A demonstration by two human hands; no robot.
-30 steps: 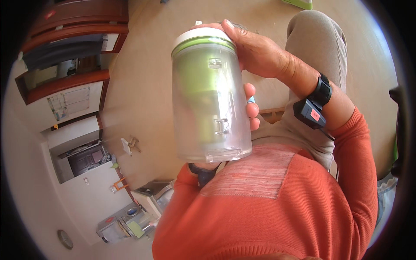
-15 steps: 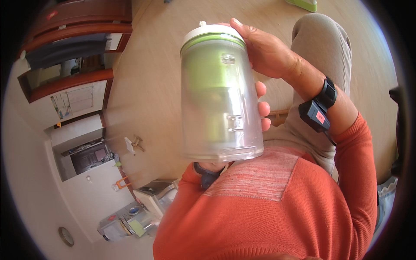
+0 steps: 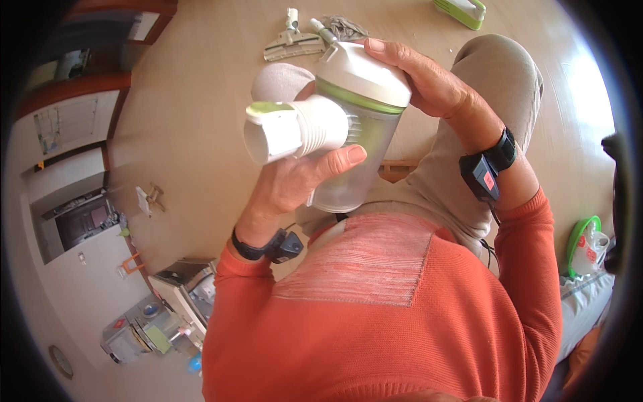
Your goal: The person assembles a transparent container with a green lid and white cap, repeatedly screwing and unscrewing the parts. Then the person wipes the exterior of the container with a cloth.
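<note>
Above my lap I hold a vacuum cleaner dust canister (image 3: 358, 167) between both hands. Its body is see-through with green inside, under a green ring and a white cap. A white ribbed hose connector (image 3: 318, 127) juts from its side toward the left. My left hand (image 3: 295, 181) grips the lower side below the connector, thumb across the front of the body. My right hand (image 3: 429, 84) wraps around the cap from the right, with its thumb on top and its other fingers hidden behind.
On the floor beyond lie a vacuum floor head (image 3: 293, 48) and a grey mop head (image 3: 345, 28). A green-and-white part (image 3: 462, 12) is at the far right. To my right stands a green-rimmed container (image 3: 581, 244). Furniture and a cluttered counter (image 3: 147, 328) line the left.
The canister has turned and tipped, bringing its white cap and side connector into view. My left hand has come from behind it to the front left. The view has shifted, showing more floor.
</note>
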